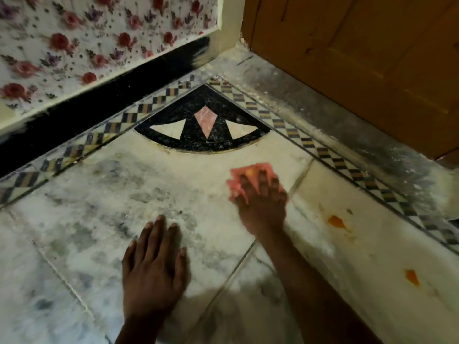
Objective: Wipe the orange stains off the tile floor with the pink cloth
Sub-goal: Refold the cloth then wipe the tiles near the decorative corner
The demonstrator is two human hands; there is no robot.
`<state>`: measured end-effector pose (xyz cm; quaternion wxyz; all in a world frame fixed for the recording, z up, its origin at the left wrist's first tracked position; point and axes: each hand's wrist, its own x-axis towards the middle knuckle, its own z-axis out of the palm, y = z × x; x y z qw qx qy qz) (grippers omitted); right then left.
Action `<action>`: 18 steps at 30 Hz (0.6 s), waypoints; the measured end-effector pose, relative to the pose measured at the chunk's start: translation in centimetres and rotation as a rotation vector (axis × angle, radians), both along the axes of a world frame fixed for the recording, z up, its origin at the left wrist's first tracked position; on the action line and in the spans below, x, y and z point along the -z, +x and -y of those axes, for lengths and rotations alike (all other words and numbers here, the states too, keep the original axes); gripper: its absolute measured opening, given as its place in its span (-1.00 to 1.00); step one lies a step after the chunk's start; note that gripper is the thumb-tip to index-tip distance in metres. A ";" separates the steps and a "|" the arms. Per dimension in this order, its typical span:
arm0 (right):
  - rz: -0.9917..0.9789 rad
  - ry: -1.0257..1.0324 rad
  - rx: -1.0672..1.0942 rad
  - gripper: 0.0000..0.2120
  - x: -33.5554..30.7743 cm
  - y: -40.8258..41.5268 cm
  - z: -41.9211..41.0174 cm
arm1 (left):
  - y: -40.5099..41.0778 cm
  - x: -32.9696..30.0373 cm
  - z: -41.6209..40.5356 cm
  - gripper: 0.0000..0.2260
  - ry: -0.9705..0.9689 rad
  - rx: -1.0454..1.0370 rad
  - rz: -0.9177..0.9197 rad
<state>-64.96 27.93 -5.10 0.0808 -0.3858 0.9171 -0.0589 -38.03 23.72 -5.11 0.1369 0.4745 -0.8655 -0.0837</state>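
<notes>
Your right hand (260, 202) presses pink cloth (244, 178) flat on tile floor (173, 184), fingers stretched over it, blurred; small orange-yellow smear shows on cloth near fingertips. Your left hand (154, 266) rests palm-down on floor, fingers straight and spread, holding nothing. Two orange stains lie right of cloth, well apart from it: nearer stain (335, 222), farther stain (412, 277). Black fan-shaped inlay (203, 142) sits beyond cloth. Floral wall (82, 45) upper left, wooden door (360, 58) upper right.
</notes>
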 end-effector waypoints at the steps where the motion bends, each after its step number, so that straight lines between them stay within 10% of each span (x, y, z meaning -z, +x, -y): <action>1: -0.028 -0.035 -0.096 -0.39 0.1 2.8 -2.0 | 0.0 -0.1 -0.1 -0.45 0.006 -0.001 -0.001; 5: -0.098 -0.086 -0.254 -0.43 -0.3 5.7 -10.7 | 0.3 0.4 0.1 -0.44 0.025 0.027 0.007; 11: 0.077 -0.008 0.296 -0.33 -0.6 -3.3 -2.0 | 0.1 0.8 0.3 -0.44 0.001 0.036 -0.020; 18: -0.080 -0.063 -0.243 -0.40 0.4 5.8 -13.2 | 0.6 -0.2 -0.3 -0.39 0.095 0.091 -0.003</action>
